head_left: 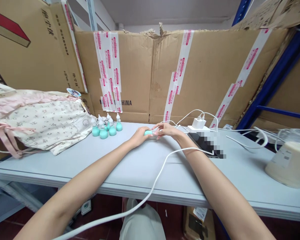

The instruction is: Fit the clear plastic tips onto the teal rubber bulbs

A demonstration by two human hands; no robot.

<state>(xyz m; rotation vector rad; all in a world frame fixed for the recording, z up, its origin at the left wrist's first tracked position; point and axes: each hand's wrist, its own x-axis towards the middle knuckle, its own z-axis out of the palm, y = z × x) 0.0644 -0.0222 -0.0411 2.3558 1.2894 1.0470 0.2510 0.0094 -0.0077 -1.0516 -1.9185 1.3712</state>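
Over the middle of the table, my left hand (140, 135) is closed round the teal bulb of a bulb syringe (148, 132). My right hand (164, 130) has its fingers bent about the clear nozzle end of the same syringe, facing my left hand. Fingers hide much of the nozzle, so I cannot tell how it sits in the bulb. To the left, several matching teal bulb syringes (103, 132) stand upright in a cluster, clear tips pointing up.
A floral cloth bag (52, 116) lies at the left. Cardboard (137, 73) walls the back. On the right are a white charger (199, 123), a pixelated dark device (202, 141) and a tub (291, 163). A white cable (155, 186) crosses the table's front edge (165, 196).
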